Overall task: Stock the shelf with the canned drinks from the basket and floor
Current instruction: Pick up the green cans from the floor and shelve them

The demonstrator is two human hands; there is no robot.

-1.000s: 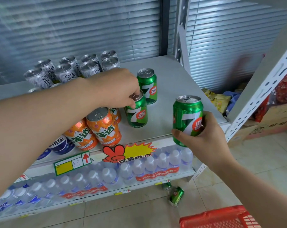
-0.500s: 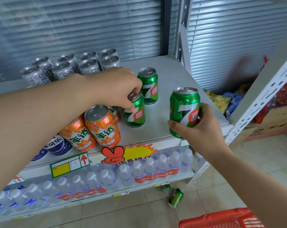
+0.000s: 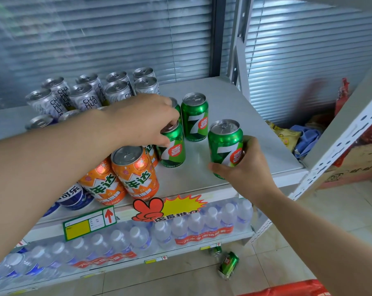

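On the shelf (image 3: pixel 234 116), left hand (image 3: pixel 142 120) gripping a green can (image 3: pixel 173 150) by its top, right hand (image 3: pixel 242 167) clasping another green can (image 3: pixel 224 144)

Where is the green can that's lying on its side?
In the head view, lower right of centre: the tipped green can lies on the floor in front of the water bottles, beside another green can.

Glossy green metal cans (image 3: pixel 194 116) with bare silver tops, shiny orange cans (image 3: pixel 136 174), smooth matt grey metal shelf (image 3: pixel 234 116), clear plastic water bottles (image 3: pixel 180 229), paper price label (image 3: pixel 89 224), pale glazed floor tiles (image 3: pixel 330 210), red plastic basket (image 3: pixel 287 288)
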